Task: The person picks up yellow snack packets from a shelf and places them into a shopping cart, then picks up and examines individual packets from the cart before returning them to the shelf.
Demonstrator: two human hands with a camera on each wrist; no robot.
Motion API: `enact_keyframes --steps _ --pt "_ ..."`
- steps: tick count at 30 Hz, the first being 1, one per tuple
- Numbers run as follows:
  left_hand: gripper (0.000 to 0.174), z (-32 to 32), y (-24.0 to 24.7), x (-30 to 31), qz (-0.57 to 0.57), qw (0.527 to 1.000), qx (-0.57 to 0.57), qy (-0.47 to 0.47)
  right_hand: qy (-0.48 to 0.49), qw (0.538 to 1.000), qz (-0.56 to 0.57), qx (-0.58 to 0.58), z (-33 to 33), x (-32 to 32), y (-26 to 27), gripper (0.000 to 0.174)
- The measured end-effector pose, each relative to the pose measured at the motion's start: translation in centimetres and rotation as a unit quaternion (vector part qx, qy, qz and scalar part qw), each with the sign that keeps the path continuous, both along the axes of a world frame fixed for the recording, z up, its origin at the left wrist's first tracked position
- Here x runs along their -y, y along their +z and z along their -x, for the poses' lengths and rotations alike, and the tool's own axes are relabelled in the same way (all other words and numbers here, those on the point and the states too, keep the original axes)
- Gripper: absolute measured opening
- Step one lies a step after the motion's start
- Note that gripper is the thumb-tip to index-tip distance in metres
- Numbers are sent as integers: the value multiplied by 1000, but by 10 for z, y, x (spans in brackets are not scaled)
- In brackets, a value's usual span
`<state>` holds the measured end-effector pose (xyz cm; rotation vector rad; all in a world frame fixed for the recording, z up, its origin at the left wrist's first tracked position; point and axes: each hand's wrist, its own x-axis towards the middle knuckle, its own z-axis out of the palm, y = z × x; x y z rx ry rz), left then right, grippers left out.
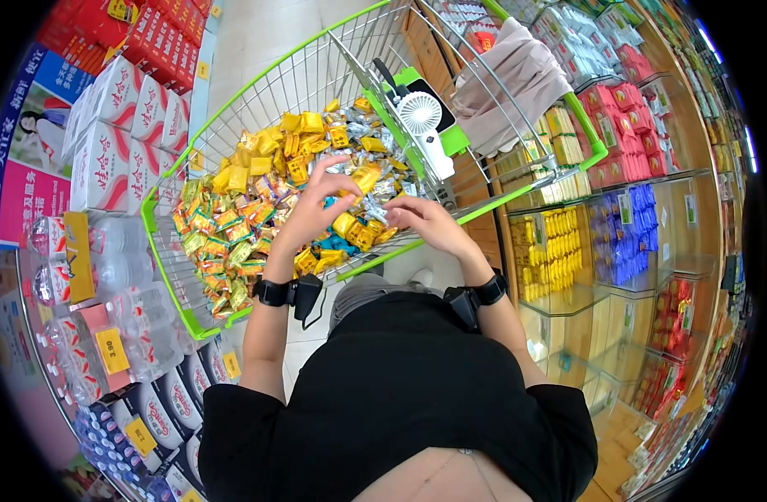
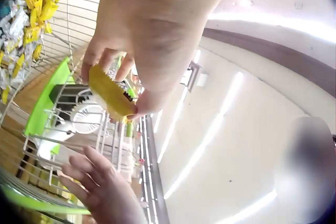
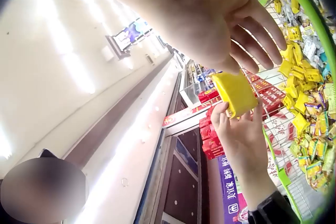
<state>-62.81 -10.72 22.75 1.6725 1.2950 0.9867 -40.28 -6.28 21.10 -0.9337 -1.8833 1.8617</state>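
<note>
My left hand pinches a yellow-wrapped packet between thumb and fingers, above the sweets in the cart. The left wrist view shows this packet held at its ends, with a dark patch on one side. My right hand is to the right of it, fingers loosely extended and holding nothing. In the right wrist view my right hand is close to the packet; whether its thumb touches the packet I cannot tell. Below lie many wrapped sweets in yellow, orange, green and silver.
The green-rimmed cart stands in front of me. A white fan and a beige cloth are at its handle end. Boxes and bottles stand on the left, shelves of packets on the right.
</note>
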Motion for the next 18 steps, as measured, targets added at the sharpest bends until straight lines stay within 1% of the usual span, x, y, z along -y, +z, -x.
enact_keyframes --steps 2,3,4,6,7,8,10,11,13,15,17,18 --pt "8 -16 24 5 -1 1000 20 -11 -39 997 53 -29 -3 -1 1 29" --pt "9 -20 30 7 -24 999 16 -42 -42 995 74 -56 -4 -3 5 35" --pt "9 -25 36 9 -46 996 12 -74 -43 995 74 -57 -5 -2 12 35" --pt "12 -35 49 12 -55 995 17 -80 -98 975 180 -89 -9 0 31 41" --pt "13 -38 54 13 -85 993 -17 -80 -76 975 175 -113 -12 -1 28 43" --pt "14 -41 56 14 -115 989 -51 -81 -77 975 175 -114 -12 0 31 43" --pt "17 -49 56 17 -126 987 -53 -83 -110 964 196 -141 -12 4 40 38" --pt "19 -52 55 18 -137 985 -54 -83 -112 964 196 -142 -14 4 43 38" --pt "20 -57 53 19 -154 983 -56 -81 -48 978 159 -127 -16 6 46 34" --pt "20 -59 54 19 -170 981 -58 -78 -51 975 161 -143 -18 7 45 34" --pt "19 -59 61 19 -191 978 -71 -43 -53 972 164 -159 -19 9 46 34" --pt "19 -58 60 18 -190 978 -71 -44 -71 972 152 -167 -19 10 49 34"
